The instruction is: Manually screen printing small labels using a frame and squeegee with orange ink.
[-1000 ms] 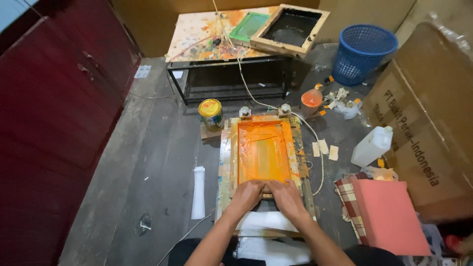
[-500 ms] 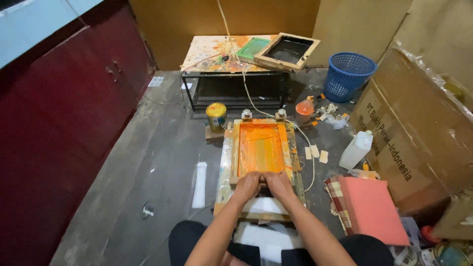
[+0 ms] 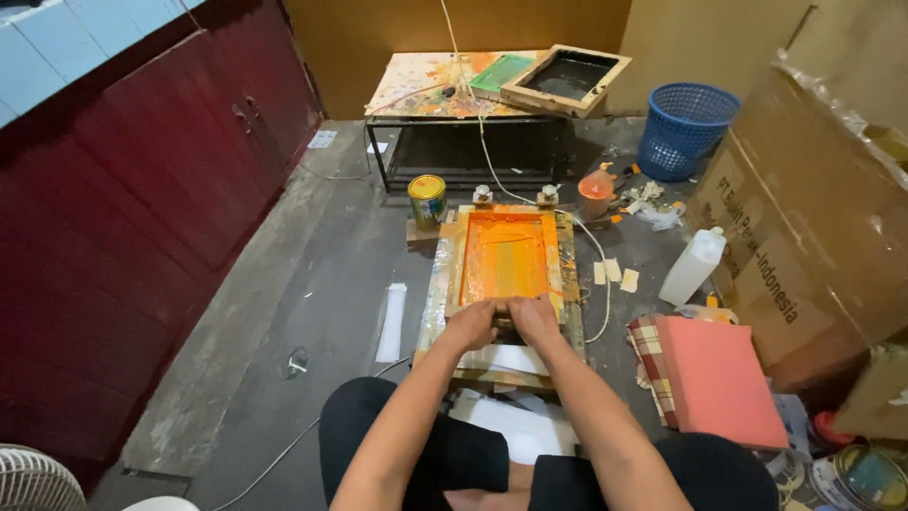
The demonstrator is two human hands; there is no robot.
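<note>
A wooden screen-printing frame lies on the floor in front of me, its mesh covered in orange ink. My left hand and my right hand sit side by side at the near edge of the mesh, both closed on a squeegee that is mostly hidden under the fingers. White paper or cloth shows under the frame's near edge, between my knees.
A yellow paint can and an orange cup stand beyond the frame. A white plastic bottle, pink board and cardboard box are at right. Behind are a low paint-stained table, a blue basket, dark red cabinets.
The view has shifted slightly and the frame sits lower in it. Both hands stay together at the near end of the orange mesh, a little closer to me.
</note>
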